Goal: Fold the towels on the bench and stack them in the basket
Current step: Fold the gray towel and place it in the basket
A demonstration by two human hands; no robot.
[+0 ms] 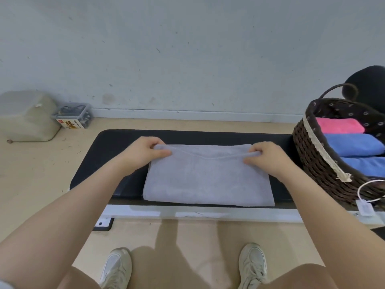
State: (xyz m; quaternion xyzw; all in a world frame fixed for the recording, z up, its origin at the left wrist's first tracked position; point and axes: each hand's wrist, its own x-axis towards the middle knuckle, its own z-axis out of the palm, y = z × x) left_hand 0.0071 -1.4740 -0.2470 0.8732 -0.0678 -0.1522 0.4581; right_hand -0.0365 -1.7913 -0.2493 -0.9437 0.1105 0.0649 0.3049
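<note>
1. A grey towel is lying flat on the black bench, already doubled over at least once; its near edge is sitting close to the bench's front edge.
2. The left hand is pinching the far-left corner of the towel's upper layer, fingers curled round the hem.
3. The right hand is pinching the far-right corner in the same manner; the hem is sagging slightly between the two grips.
4. The wicker basket is standing at the right end of the bench, well apart from the grey towel.
5. Inside the basket a pink towel and two blue towels are lying folded, side by side.
6. Judgement: the task is looking well advanced. Three towels are stowed; the grey one appears to be mid-fold, with at least one further fold likely before it goes in.
7. No other unfolded towel is showing on the bench; the part behind the basket is hidden.
8. Remaining: finishing the fold, then carrying the grey towel across to the basket.
</note>
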